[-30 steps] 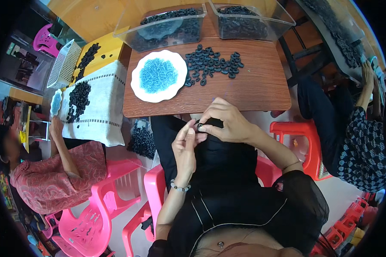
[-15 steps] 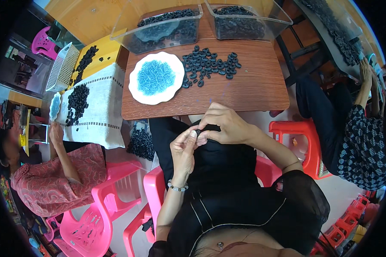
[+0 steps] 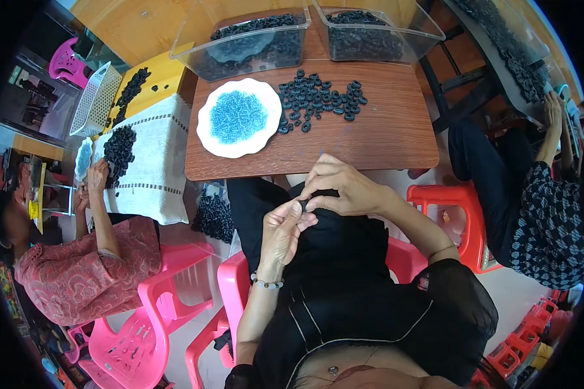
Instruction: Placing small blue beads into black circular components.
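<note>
Over my lap, just off the table's near edge, both hands meet at a small round black part (image 3: 304,205). My left hand (image 3: 280,233), with a beaded bracelet at the wrist, pinches it between thumb and forefinger. From the right, my right hand (image 3: 345,189) grips the same part with thumb and fingertips. Its finer details are too small to make out. On the brown table (image 3: 389,139) ahead lie several loose black ring-shaped parts (image 3: 321,97). Left of them, a white scalloped plate (image 3: 205,133) holds a heap of tiny clear blue beads (image 3: 238,117).
Two clear plastic bins, a left bin (image 3: 240,41) and a right bin (image 3: 386,30), hold black parts at the table's back. A co-worker's hand (image 3: 98,174) is at a cloth-covered table (image 3: 156,155) on the left. A red stool (image 3: 457,194) stands right.
My hands have shifted slightly right with the black part still between them, and the left fingers have loosened a little. At left, the co-worker's hand has reached toward their black pile.
</note>
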The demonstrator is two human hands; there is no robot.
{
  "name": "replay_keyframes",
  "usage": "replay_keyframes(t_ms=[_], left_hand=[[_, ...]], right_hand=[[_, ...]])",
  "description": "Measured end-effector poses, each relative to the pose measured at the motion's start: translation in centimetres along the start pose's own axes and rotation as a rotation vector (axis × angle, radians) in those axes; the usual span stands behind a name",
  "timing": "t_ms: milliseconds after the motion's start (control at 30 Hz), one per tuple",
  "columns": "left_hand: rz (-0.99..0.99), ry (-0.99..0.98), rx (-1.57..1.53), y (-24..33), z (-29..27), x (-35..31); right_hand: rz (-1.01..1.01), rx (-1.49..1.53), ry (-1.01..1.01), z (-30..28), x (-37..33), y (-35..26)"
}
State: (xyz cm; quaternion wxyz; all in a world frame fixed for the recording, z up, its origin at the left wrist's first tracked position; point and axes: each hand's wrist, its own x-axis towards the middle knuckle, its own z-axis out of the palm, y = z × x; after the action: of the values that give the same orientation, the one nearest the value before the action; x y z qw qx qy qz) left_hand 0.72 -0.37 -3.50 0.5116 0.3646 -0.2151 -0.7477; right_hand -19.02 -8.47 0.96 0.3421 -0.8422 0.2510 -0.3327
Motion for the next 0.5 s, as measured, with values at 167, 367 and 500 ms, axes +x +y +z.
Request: replay_keyframes(t_ms=[167,367,500], left_hand=[[-0.071,-0.066,0.007,0.2,-0.4,-0.2],[-0.203,-0.188,0.036,0.9,-1.4,-0.5],[-0.181,-0.176,0.014,0.5,-1.7,-0.4]], right_hand=[[0.027,0.004,-0.075,-0.1,-0.2,0.4],[-0.026,0.041,-0.143,-0.1,0.0,-0.3],[-0.028,0.007,-0.106,-0.5,0.4,0.0]])
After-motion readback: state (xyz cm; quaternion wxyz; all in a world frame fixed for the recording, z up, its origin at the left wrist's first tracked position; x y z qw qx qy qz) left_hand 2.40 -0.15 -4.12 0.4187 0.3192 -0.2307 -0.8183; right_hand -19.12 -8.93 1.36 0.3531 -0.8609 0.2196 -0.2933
